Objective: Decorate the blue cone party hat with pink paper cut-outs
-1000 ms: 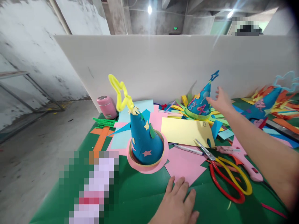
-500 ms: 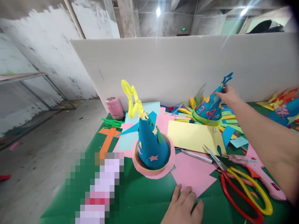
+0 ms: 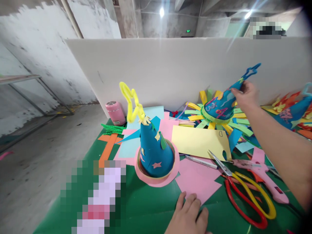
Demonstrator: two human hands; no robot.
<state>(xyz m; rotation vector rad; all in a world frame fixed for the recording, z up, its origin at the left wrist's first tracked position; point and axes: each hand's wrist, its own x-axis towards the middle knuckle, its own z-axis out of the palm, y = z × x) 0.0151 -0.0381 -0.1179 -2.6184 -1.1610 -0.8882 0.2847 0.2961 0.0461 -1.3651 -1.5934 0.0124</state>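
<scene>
My right hand [image 3: 246, 96] is closed round the upper part of a blue paper cone hat [image 3: 220, 105] with a blue star on its tip and a fringe of yellow and green strips. The hat is tilted and lifted off the papers. My left hand [image 3: 188, 216] lies flat, fingers apart, on the green table [image 3: 151, 208] at the corner of a pink paper sheet [image 3: 197, 180]. Nearer the middle stands another blue cone hat [image 3: 153, 149] with a pink brim and a yellow pipe-cleaner star.
Red and yellow scissors [image 3: 243, 188] lie at the right, beside a pink glue gun [image 3: 264, 175] and a pen [image 3: 201, 161]. A yellow sheet [image 3: 198, 141], a pink jar [image 3: 114, 112], and a third hat [image 3: 294, 112] sit farther back. A white board [image 3: 170, 68] walls off the rear.
My right hand reached the far hat, closed on its upper part and raised it, tilting it. The left hand stayed on the table.
</scene>
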